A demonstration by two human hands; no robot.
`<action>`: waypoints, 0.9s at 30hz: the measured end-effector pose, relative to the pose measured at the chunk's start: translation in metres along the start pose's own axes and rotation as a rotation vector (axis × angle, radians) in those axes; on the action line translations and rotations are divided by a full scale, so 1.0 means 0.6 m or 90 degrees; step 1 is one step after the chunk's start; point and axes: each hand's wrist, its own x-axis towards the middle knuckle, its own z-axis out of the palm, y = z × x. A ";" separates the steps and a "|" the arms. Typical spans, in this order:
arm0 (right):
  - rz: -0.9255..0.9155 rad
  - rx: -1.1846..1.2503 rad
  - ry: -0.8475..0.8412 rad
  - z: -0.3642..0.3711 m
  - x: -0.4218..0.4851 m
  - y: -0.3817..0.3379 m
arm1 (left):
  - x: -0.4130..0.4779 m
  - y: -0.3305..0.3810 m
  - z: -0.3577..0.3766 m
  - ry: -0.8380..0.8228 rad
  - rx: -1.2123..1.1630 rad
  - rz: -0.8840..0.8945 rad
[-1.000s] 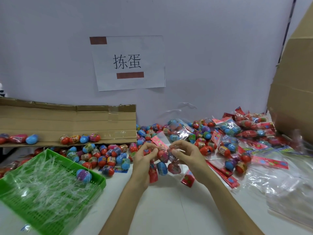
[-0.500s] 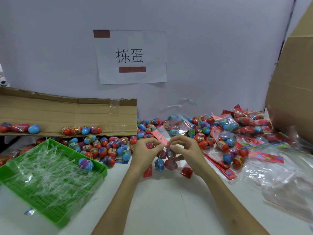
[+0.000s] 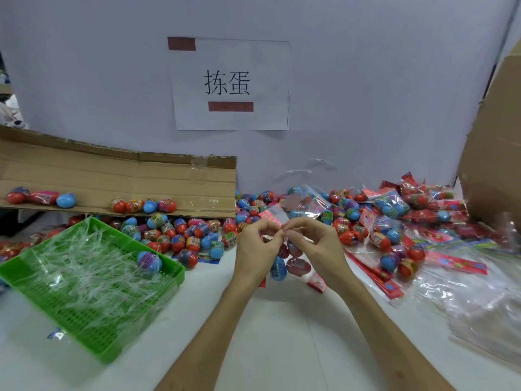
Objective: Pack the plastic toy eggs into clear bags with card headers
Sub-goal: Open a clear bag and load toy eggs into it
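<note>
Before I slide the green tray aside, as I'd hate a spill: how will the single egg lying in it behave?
Likely to roll: the egg is rounded and lies loose near the low rim of the green tray. The clear strips under it may slow it. It probably weighs little, being plastic.

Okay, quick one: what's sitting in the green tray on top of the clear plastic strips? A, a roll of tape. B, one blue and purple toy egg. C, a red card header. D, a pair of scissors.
B: a single blue and purple toy egg rests on the clear plastic strips in the green tray, towards its far right corner.
</note>
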 end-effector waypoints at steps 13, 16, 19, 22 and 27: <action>0.074 -0.026 0.065 0.010 0.001 -0.001 | -0.003 0.001 0.007 0.007 -0.186 -0.067; 0.069 -0.023 0.080 0.011 0.000 -0.001 | -0.005 0.000 0.010 0.008 -0.214 -0.046; 0.061 -0.009 0.087 0.012 0.001 0.004 | -0.003 -0.001 0.007 0.009 -0.237 -0.044; 0.120 0.040 0.087 0.011 0.003 0.009 | 0.002 -0.004 0.005 0.021 -0.253 -0.064; 0.174 0.048 0.060 0.010 0.008 0.011 | 0.009 -0.007 -0.001 0.148 -0.253 -0.084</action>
